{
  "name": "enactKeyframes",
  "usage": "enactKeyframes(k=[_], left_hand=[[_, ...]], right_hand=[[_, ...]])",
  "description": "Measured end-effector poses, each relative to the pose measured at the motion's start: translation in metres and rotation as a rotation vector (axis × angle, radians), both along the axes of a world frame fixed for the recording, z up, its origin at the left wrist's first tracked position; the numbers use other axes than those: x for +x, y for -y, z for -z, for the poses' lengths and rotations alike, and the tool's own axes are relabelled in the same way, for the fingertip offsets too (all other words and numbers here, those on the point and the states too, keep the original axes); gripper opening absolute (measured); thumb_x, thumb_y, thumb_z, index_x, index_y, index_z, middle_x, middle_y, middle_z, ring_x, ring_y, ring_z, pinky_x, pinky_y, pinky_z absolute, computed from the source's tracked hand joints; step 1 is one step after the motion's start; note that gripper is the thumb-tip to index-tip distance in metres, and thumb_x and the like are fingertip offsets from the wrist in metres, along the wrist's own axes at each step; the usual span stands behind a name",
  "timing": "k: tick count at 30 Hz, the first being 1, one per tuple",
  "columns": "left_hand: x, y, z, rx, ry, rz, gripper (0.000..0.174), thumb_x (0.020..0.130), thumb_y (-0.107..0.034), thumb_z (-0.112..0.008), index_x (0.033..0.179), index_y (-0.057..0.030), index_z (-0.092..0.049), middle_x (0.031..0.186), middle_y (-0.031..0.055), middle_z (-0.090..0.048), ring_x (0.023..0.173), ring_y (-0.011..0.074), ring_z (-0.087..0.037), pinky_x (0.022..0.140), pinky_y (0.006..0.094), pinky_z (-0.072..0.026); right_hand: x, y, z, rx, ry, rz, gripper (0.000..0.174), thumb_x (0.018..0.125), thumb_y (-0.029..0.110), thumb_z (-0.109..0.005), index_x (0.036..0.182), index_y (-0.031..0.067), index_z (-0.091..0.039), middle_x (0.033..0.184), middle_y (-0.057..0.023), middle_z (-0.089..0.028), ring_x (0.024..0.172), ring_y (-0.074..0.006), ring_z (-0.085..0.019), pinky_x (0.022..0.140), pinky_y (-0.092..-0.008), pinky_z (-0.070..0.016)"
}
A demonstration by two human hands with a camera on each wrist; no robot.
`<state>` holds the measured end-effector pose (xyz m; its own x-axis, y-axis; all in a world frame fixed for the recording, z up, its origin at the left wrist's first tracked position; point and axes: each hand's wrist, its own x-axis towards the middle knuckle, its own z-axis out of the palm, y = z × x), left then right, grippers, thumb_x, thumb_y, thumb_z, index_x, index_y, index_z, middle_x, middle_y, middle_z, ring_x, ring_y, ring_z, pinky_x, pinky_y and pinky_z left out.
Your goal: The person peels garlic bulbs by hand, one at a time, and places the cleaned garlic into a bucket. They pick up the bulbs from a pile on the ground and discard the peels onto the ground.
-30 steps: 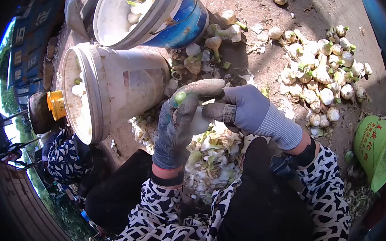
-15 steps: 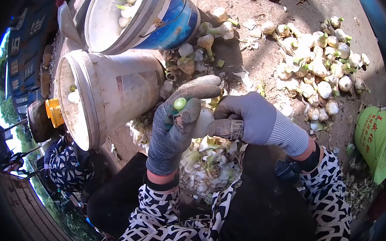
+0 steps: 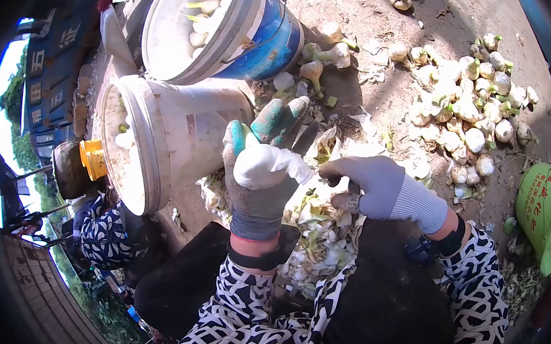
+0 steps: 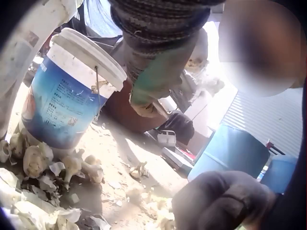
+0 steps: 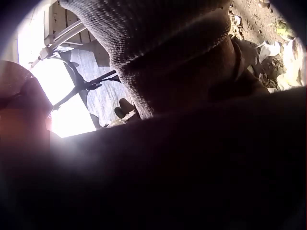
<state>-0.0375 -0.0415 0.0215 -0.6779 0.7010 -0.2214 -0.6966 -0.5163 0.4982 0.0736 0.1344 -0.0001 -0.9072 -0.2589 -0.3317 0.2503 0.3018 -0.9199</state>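
Observation:
A peeled-looking white garlic bulb lies in the palm of my gloved left hand, its short green stem between thumb and fingers. The glove's inner side shows green coating, and the fingers reach up past the bulb. From the bulb a loose strip of white skin stretches sideways to the fingertips of my right hand, which pinches its end. That hand wears a grey glove with tape around the thumb. Its curled fingers also show low in the left wrist view. The right wrist view is mostly dark, with the glove cuff visible.
Beyond the left hand stand a white bucket and a blue-and-white bucket, both with garlic inside. A garlic pile lies on the ground at the right, near a green tub. Peelings heap between the knees.
The left hand has turned from gripping the bulb with bent fingers to showing its palm, bringing the bulb into view. The right hand has drawn slightly right, and a skin strip now trails from the bulb.

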Motion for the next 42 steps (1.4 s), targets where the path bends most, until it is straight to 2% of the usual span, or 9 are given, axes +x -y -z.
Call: enactKeyframes(k=[6,11,14,16,20,24,30,37,42], left_hand=[[0.012,-0.009,0.010,-0.078,0.258,-0.035,0.063,0.098,-0.053,-0.030,0.135,-0.0027,-0.042,0.141,0.0203,-0.043,0.126,0.0331,-0.045,0.106,0.0479,-0.0348],[0.003,-0.003,0.021,-0.159,0.376,-0.245,0.049,0.097,-0.047,-0.039,0.121,-0.0070,-0.053,0.123,0.0142,-0.059,0.123,0.0298,-0.049,0.103,0.0507,-0.0361],[0.000,0.004,0.019,-0.224,0.373,-0.292,0.048,0.095,-0.046,-0.044,0.122,-0.0081,-0.055,0.121,0.0128,-0.061,0.122,0.0301,-0.050,0.104,0.0519,-0.0346],[-0.005,0.008,0.002,-0.347,0.305,-0.377,0.059,0.095,-0.052,-0.044,0.120,0.0000,-0.054,0.120,0.0166,-0.059,0.113,0.0358,-0.054,0.093,0.0498,-0.0449],[-0.040,0.064,-0.062,-0.594,-0.475,-0.706,0.058,0.098,-0.048,-0.041,0.113,0.0059,-0.056,0.109,0.0219,-0.062,0.098,0.0310,-0.062,0.087,0.0443,-0.0521],[-0.072,0.135,-0.121,-2.109,-2.051,-0.691,0.035,0.099,-0.013,-0.047,0.131,0.0026,-0.047,0.132,0.0173,-0.050,0.122,0.0257,-0.050,0.099,0.0366,-0.0464],[-0.037,0.069,-0.062,-1.224,-1.133,-0.698,0.045,0.092,-0.019,-0.062,0.131,-0.0001,-0.050,0.132,0.0124,-0.052,0.123,0.0228,-0.048,0.105,0.0375,-0.0357],[-0.001,0.013,0.072,-1.202,-1.212,-0.136,0.075,0.075,-0.018,-0.078,0.136,0.0029,-0.041,0.131,0.0222,-0.049,0.123,0.0331,-0.049,0.103,0.0394,-0.0401],[0.017,-0.004,0.052,-1.130,-1.297,-0.177,0.066,0.073,-0.012,-0.079,0.129,0.0036,-0.048,0.123,0.0183,-0.057,0.113,0.0263,-0.058,0.097,0.0352,-0.0464]], right_hand=[[-0.035,0.007,-0.015,-0.003,-0.546,0.249,0.029,0.083,0.022,-0.065,0.111,0.0142,-0.060,0.090,-0.0116,-0.066,0.076,-0.0320,-0.065,0.067,-0.0361,-0.0513],[-0.023,0.016,-0.029,-0.430,-0.236,-0.333,0.012,0.087,0.021,-0.064,0.087,0.0091,-0.062,0.072,-0.0094,-0.062,0.070,-0.0290,-0.063,0.064,-0.0351,-0.0480],[-0.026,0.014,-0.010,-0.324,-0.138,-0.413,0.015,0.085,0.023,-0.063,0.082,0.0081,-0.059,0.069,-0.0120,-0.060,0.070,-0.0312,-0.062,0.062,-0.0391,-0.0473],[-0.031,0.014,0.017,0.373,-0.163,-0.472,0.010,0.083,0.019,-0.058,0.085,0.0085,-0.059,0.073,-0.0129,-0.061,0.074,-0.0331,-0.064,0.064,-0.0416,-0.0489],[-0.049,0.016,0.080,0.830,-0.229,-0.399,0.025,0.082,0.016,-0.055,0.106,0.0176,-0.060,0.106,-0.0055,-0.061,0.096,-0.0260,-0.064,0.076,-0.0442,-0.0488],[-0.119,0.023,0.131,1.176,-0.564,-0.129,0.033,0.083,0.023,-0.057,0.115,0.0215,-0.062,0.126,-0.0033,-0.054,0.122,-0.0310,-0.048,0.093,-0.0492,-0.0394],[-0.188,0.002,0.186,1.096,-0.591,0.059,0.030,0.083,0.028,-0.059,0.112,0.0220,-0.066,0.124,-0.0090,-0.057,0.119,-0.0307,-0.054,0.088,-0.0505,-0.0449],[-0.096,0.015,0.116,-0.472,0.169,0.448,0.046,0.091,0.028,-0.064,0.128,0.0010,-0.054,0.116,-0.0132,-0.064,0.108,-0.0174,-0.060,0.093,-0.0284,-0.0462],[-0.051,0.013,0.079,-0.320,-0.067,0.462,0.030,0.091,0.028,-0.065,0.104,0.0007,-0.064,0.094,-0.0079,-0.065,0.084,-0.0129,-0.059,0.076,-0.0277,-0.0479]])
